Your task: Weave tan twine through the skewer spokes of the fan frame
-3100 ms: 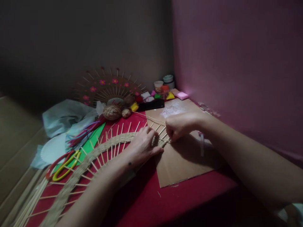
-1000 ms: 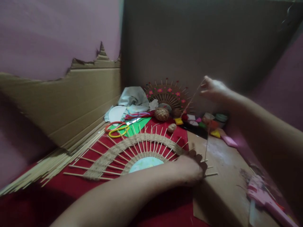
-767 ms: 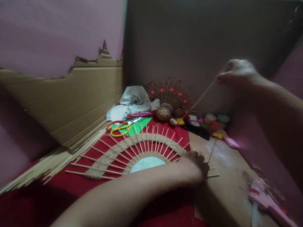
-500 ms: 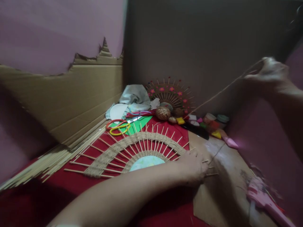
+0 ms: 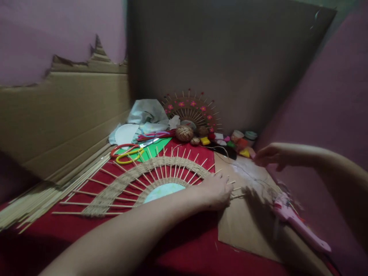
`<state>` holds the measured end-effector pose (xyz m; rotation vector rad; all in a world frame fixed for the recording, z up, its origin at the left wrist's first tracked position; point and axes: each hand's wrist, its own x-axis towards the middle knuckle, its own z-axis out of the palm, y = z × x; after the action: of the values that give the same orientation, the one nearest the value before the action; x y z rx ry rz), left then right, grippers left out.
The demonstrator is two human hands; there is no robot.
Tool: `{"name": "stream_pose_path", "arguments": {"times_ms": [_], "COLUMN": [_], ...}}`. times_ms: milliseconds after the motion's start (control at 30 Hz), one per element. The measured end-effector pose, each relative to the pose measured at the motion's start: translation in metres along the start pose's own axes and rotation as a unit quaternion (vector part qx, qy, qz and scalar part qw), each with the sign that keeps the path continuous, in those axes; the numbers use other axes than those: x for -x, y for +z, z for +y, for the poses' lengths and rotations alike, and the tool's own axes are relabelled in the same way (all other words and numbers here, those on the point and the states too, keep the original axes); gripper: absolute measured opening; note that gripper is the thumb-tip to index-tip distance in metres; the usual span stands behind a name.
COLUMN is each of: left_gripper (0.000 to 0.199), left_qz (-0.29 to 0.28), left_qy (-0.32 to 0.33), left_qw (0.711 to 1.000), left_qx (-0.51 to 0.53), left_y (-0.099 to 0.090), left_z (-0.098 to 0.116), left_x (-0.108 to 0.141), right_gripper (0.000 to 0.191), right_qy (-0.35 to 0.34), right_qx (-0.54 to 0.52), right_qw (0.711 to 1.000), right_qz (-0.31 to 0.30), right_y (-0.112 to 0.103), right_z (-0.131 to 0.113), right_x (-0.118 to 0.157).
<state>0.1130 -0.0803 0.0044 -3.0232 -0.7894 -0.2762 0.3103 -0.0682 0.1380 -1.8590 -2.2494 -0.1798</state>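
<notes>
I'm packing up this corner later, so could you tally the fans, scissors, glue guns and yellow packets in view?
Fans: 2
Scissors: 1
Glue gun: 1
Yellow packets: 2
Total: 6

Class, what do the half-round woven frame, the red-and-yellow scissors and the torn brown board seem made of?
Half-round woven frame: matte pale sticks, probably wood or bamboo, with fibrous, jute-like tan twine. Red-and-yellow scissors: smooth, likely plastic handles; shiny, metal-looking blades. Torn brown board: matte cardboard, judging by its ridged edge.
</notes>
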Motion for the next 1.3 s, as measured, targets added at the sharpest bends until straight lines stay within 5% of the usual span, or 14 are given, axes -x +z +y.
{"name": "stream_pose_path", "arguments": {"times_ms": [233,333,400,467,600,667,800,967,1167,1233,1300], "left_gripper": [0.034,0.022,0.021,0.020,0.017,0.017,0.020,0.023,0.024,0.030,0.034], "left_qz": [0.008,0.071,0.080,0.013,-0.101,-0.141,-0.143,0.007,0.283,0.368,0.427], "left_qy": [0.003,0.001,-0.005,-0.001,-0.095,-0.166,-0.214,-0.268,-0.336,-0.329,-0.326], "left_qw": [1.000,0.996,0.985,0.952,0.840,0.761,0.604,0.439,0.205,0.165,0.158], "left_qx": [0.011,0.050,0.153,0.305,0.524,0.612,0.754,0.858,0.875,0.854,0.828], "left_y": [-0.011,-0.029,-0.043,-0.053,-0.052,-0.042,-0.019,-0.005,-0.011,-0.012,-0.010], "left_z": [0.003,0.010,0.017,0.026,0.043,0.047,0.050,0.054,0.049,0.044,0.042], "left_x": [0.006,0.024,0.041,0.061,0.094,0.104,0.112,0.110,0.106,0.105,0.105], "right_gripper": [0.034,0.034,0.034,0.041,0.039,0.040,0.038,0.034,0.021,0.023,0.028], "right_qy": [-0.124,-0.166,-0.170,-0.198,-0.277,-0.282,-0.314,-0.324,-0.310,-0.318,-0.321], "right_qx": [-0.097,-0.166,-0.187,-0.186,-0.153,-0.096,-0.007,-0.008,-0.043,-0.043,-0.045], "right_qw": [0.976,0.946,0.943,0.942,0.935,0.946,0.946,0.945,0.949,0.946,0.945], "right_qz": [-0.151,-0.221,-0.219,-0.196,-0.163,-0.130,-0.076,-0.050,-0.043,-0.041,-0.042], "right_y": [0.022,0.031,0.040,0.051,0.077,0.086,0.096,0.102,0.087,0.081,0.077], "right_z": [-0.042,-0.047,-0.052,-0.064,-0.097,-0.109,-0.117,-0.110,-0.112,-0.116,-0.120], "right_x": [0.012,0.016,0.026,0.041,0.072,0.080,0.081,0.073,0.070,0.070,0.073]}}
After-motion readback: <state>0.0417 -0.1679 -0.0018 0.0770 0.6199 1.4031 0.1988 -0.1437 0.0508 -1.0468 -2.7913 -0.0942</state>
